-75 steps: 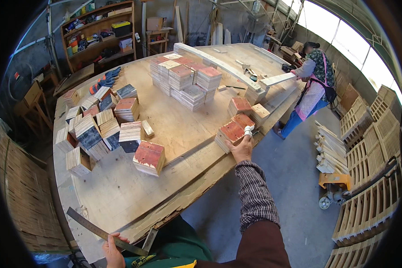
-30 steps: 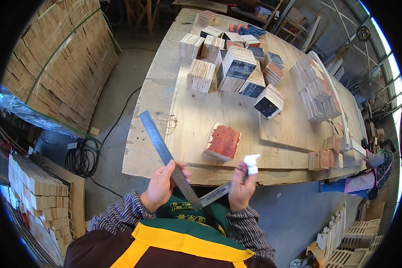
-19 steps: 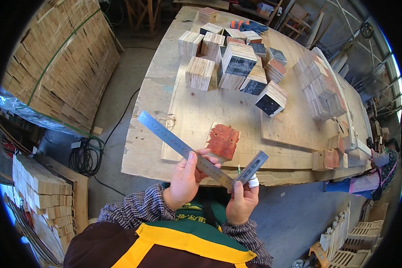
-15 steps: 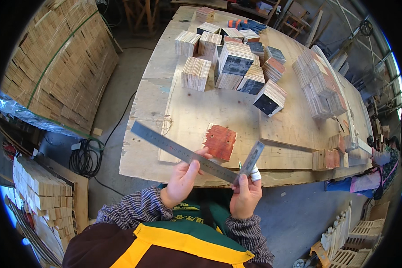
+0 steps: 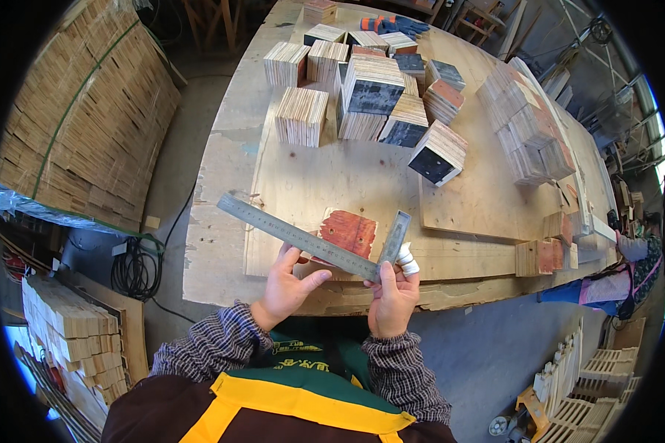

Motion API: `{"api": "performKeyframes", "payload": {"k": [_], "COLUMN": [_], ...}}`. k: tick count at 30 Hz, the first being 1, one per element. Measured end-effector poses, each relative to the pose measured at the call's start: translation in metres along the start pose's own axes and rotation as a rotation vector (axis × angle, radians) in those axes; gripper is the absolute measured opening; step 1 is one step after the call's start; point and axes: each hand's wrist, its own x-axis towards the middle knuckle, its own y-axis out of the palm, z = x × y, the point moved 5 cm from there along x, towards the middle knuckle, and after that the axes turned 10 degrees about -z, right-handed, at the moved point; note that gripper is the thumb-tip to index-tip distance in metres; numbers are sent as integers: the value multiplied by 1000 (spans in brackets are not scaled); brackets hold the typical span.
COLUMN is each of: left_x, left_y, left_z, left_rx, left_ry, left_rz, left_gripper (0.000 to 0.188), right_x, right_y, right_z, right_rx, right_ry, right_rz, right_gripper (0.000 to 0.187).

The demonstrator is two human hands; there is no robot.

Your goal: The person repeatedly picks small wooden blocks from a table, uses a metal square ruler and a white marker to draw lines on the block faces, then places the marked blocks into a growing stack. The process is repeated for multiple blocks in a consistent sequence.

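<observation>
While left hand (image 5: 284, 284) grips steel square (image 5: 310, 240) blade, right hand (image 5: 391, 295) clasps its stock, forearms converging.

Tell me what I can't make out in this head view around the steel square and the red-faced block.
- Steel square: its scale marks are too small to read.
- Red-faced block: the near edge is hidden behind the square's blade.
- Right hand: the white object at its fingertips is too small to identify.
- Left hand: its palm side faces away, so the grip underneath is hidden.
- Table: the far end is cut off by the top edge.
</observation>
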Motion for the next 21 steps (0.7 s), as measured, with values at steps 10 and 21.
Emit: {"api": "performKeyframes", "payload": {"k": [10,21], "left_x": [9,11], "left_y": [6,3], "left_z": [20,20], "left_rx": [-284,-211], "left_ry": [-46,1], "left_rz": [-6,-25], "left_gripper": [64,64], "right_x": [1,11], "right_y": [9,8], "right_z": [-4,-5], "right_rx": [-183,-232], "right_ry": [-66,-87], "right_rz": [59,106], "right_gripper": [44,45]}}
